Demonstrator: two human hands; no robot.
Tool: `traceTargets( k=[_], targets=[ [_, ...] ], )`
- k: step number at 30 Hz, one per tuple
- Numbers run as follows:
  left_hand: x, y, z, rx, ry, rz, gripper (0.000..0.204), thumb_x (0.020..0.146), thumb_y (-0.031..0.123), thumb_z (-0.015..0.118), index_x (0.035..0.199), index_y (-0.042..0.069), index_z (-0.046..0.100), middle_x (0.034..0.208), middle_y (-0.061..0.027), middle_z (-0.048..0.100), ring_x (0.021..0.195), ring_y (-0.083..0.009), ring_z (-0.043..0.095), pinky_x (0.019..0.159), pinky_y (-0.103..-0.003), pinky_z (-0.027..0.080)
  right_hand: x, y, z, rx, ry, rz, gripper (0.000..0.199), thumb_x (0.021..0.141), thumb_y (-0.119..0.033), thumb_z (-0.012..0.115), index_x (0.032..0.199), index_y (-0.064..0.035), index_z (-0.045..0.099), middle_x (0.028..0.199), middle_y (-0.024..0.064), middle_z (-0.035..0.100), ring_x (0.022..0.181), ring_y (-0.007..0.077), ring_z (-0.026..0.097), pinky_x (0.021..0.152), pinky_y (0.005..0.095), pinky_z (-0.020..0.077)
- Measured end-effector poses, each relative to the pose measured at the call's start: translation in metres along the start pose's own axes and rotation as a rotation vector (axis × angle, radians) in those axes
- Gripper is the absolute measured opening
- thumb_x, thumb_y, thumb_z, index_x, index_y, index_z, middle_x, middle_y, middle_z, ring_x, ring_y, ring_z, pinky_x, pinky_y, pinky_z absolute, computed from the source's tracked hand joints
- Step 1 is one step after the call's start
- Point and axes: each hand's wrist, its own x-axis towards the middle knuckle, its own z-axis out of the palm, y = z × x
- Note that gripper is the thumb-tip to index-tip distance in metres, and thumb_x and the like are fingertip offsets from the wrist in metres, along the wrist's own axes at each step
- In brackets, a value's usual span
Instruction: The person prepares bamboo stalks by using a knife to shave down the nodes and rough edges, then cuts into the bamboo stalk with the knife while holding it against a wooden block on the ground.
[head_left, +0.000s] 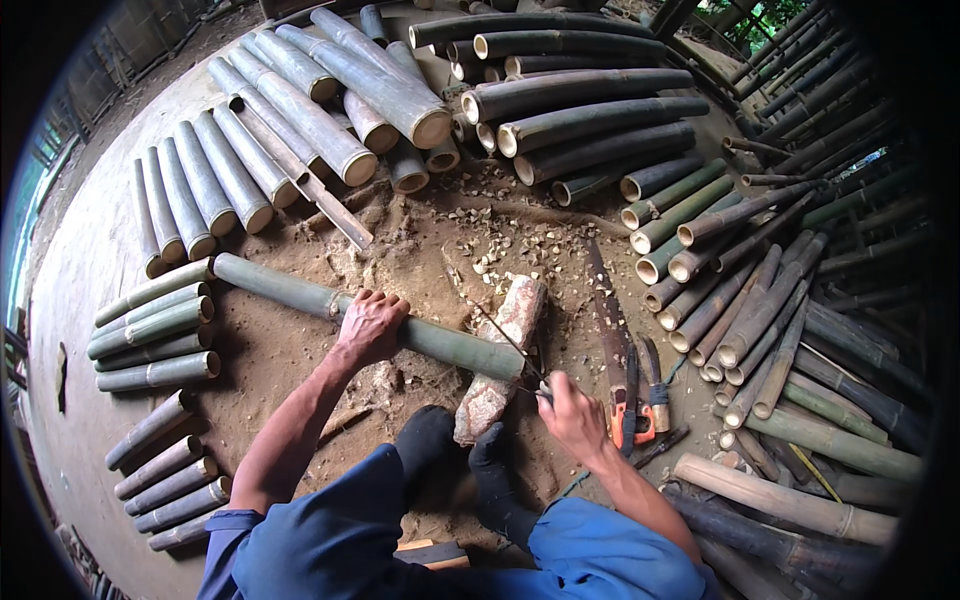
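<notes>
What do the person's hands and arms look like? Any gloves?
No gloves: the left hand and right hand are bare. The left forearm and right forearm are uncovered too, with no watch visible. A blue sleeve shows around the left elbow.

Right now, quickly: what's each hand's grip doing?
Left hand: closed on the green bamboo pole.
Right hand: closed, holding a thin-bladed tool.

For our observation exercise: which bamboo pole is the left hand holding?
The green pole across the pale block: the left hand grips it; the others lie untouched.
</notes>
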Motion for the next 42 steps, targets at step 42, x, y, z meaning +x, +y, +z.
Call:
traceTargets(
  k=[42],
  targets=[
    [0.006,-0.003,-0.021,-0.039,-0.253,-0.032,0.026,0.073,0.021,0.080,0.095,0.011,0.070,0.091,-0.0114,0.074,0.096,-0.0339,0.075,0.092,-0.052,0.052,-0.003,0.006,0.004,0.074,-0.164,0.226,0.031,0.104,-0.026,0.068,0.115,-0.0047,0.048,0.086,0.0284,0.072,0.079,0.0531,0.071,0.063,0.0618,0.0545]
  ],
)
